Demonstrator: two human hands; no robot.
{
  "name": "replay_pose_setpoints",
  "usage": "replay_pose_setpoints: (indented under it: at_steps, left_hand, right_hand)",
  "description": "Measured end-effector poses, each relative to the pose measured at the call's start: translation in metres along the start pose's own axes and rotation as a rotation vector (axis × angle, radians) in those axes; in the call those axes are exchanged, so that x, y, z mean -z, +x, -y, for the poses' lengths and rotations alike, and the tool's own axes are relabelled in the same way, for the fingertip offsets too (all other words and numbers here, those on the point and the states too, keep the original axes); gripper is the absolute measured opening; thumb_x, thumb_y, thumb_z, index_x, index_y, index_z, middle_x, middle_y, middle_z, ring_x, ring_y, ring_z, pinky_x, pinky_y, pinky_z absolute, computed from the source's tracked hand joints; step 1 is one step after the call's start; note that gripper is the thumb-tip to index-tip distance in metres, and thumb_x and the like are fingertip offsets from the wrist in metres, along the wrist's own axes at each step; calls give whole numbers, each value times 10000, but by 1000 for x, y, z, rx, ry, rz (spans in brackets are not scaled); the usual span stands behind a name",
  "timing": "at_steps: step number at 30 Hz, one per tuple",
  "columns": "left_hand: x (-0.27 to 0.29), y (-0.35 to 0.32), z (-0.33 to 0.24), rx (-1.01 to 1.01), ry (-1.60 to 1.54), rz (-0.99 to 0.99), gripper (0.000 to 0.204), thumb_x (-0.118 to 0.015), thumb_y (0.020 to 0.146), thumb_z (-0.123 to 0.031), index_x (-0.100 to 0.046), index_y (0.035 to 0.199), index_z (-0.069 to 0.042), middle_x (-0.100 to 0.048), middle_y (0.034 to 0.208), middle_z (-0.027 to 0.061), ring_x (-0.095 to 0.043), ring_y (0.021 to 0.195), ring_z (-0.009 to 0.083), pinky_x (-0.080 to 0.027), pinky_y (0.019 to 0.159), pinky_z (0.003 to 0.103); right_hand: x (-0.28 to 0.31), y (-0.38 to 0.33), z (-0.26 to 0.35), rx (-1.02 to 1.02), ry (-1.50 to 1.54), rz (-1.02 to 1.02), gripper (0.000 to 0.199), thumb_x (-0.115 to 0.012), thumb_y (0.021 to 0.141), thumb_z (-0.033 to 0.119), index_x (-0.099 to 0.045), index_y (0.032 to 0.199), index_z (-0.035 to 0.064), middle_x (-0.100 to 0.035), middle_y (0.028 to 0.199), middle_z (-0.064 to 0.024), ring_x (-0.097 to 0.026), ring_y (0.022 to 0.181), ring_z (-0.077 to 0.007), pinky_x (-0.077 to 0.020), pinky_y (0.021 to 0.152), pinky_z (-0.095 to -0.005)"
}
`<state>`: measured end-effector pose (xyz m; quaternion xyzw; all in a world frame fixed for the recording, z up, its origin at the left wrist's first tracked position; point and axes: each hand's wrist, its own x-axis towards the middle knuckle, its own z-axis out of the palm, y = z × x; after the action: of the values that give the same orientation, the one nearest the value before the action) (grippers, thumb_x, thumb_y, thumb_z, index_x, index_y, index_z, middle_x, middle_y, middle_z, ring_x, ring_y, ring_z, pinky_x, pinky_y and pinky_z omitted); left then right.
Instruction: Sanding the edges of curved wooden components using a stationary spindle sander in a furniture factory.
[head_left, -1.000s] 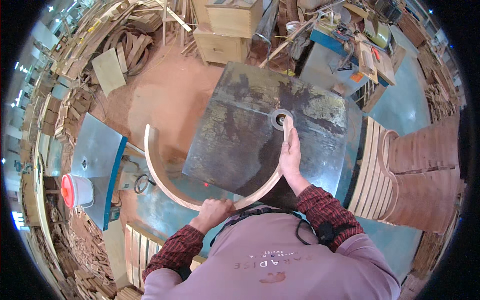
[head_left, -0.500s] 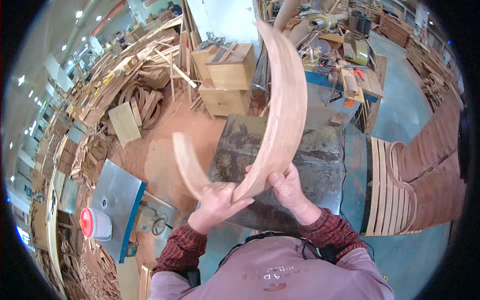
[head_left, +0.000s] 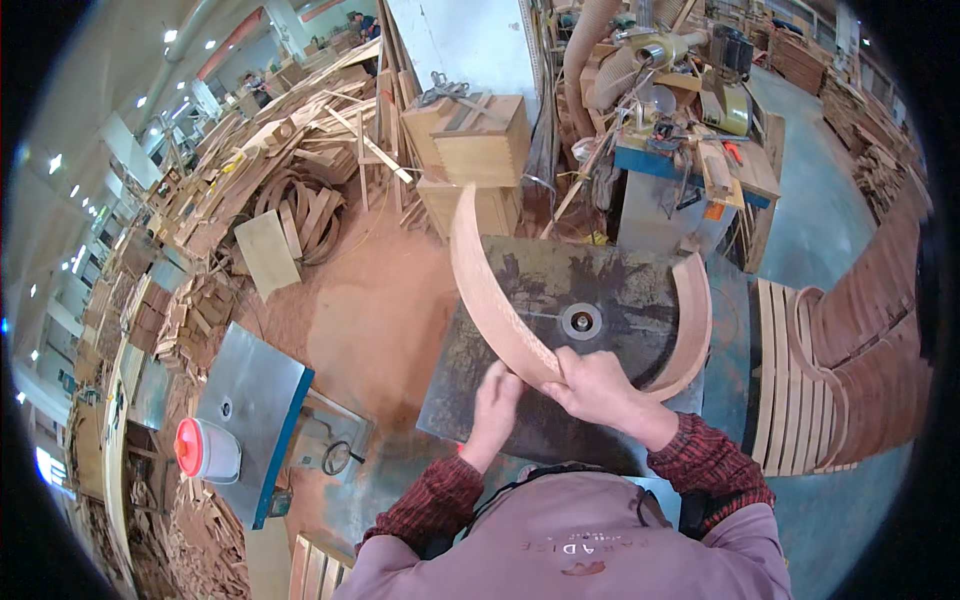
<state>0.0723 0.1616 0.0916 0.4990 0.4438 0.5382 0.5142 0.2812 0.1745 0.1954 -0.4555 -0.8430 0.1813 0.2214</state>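
Observation:
A pale, curved wooden piece (head_left: 487,290) is held above a dark, worn metal machine table (head_left: 470,390). It appears to be one bowed length, with its far right part curling up beyond my right wrist; the middle is hidden behind my hand. My right hand (head_left: 595,385) grips it from above, thumb and fingers closed around the wood. Against the lower left edge of the curve, my left hand (head_left: 495,400) has its fingers bent, their tips partly hidden by the wood. A round spindle (head_left: 582,322) stands in the table, inside the curve and apart from it.
Slatted curved wood panels (head_left: 800,380) stand close at the right. On the left, a second metal table (head_left: 250,400) carries a white bucket with a red lid (head_left: 205,450). Wooden cabinets (head_left: 480,140), a cluttered bench (head_left: 740,170) and heaped offcuts (head_left: 290,130) lie beyond.
The curved wooden piece has been turned and lowered, its long end swinging left, uncovering the spindle. My right hand has moved over the wood; my left hand has shifted right along its edge.

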Motion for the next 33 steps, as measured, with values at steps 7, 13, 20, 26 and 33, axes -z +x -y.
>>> replay_pose_setpoints:
  at_steps: [7,13,20,26,33]
  left_hand:
    - [40,-4,57,227,260,-356,652,-489,1105,-381,-357,1565,63,-416,1605,231,-410,1486,315,-337,1207,422]
    - [57,32,129,233,356,-470,603,-592,1052,-330,-459,1450,102,-570,1399,243,-554,1287,307,-428,1084,399]
    - [60,85,146,193,265,-529,380,-591,1047,-230,-561,1299,53,-630,1029,129,-586,910,206,-494,854,375]
    - [14,79,128,131,269,-477,402,-540,1055,-197,-533,1381,38,-632,1144,92,-582,1018,191,-478,912,364]
    - [-64,37,158,128,134,-447,439,-525,1078,-157,-442,1480,-2,-556,1154,68,-507,995,155,-454,898,318]
  right_hand:
    - [-118,-19,-36,-65,-77,180,253,-709,907,232,-595,950,10,-704,713,-210,-720,685,-420,-569,640,-535]
    - [-160,-35,-39,-133,-82,245,226,-715,890,248,-636,891,36,-733,775,-200,-739,727,-398,-583,685,-533]
    - [-115,-69,-90,-211,-3,-281,395,-779,824,255,-681,1125,18,-700,1177,-226,-675,1101,-401,-540,952,-504]
    - [-61,-173,-216,-889,-264,-799,659,-737,848,111,-476,1429,-59,-484,1491,-320,-486,1392,-467,-395,1168,-487]
    - [-73,-241,-255,-1103,550,-1046,696,-618,873,24,-396,1532,-23,-564,1305,-148,-585,1159,-254,-460,1019,-365]
